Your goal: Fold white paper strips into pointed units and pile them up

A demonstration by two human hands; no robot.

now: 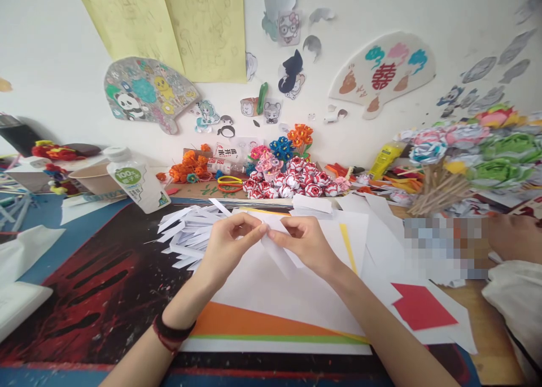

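Pinching with the left hand (226,244), thumb pressed to forefinger, the near end of a narrow white paper strip (276,254). Pinching the same strip with the right hand (311,244), thumb tip close beside the left thumb. Held narrow by both, above a stack of large white sheets (262,296) in the middle of the workspace. Cannot tell how the strip folds between the fingertips.

Just beside the left hand, heaped loosely: a pile of cut white paper strips (182,237). Showing under the sheets toward the near edge: a bright orange paper sheet (237,321). To the right, lying on white paper: a notched red paper piece (423,306).

Printed on the white plastic bottle with a green round label (138,178): "100%", with smaller Chinese characters hard to make out. Farther back, printed in red on a clear plastic bottle with a white label (219,165): Chinese characters, too small to read surely. Painted in red on the white fan-shaped board (384,73): "囍", among teal and pink cloud shapes. Along the back, clustered together: red-and-white rosette flowers (292,182); near them, a yellow squeeze bottle (386,156), lettering too small to read. At the right edge, partly in view: a co-worker's hand (516,237), beside a pixelated patch.
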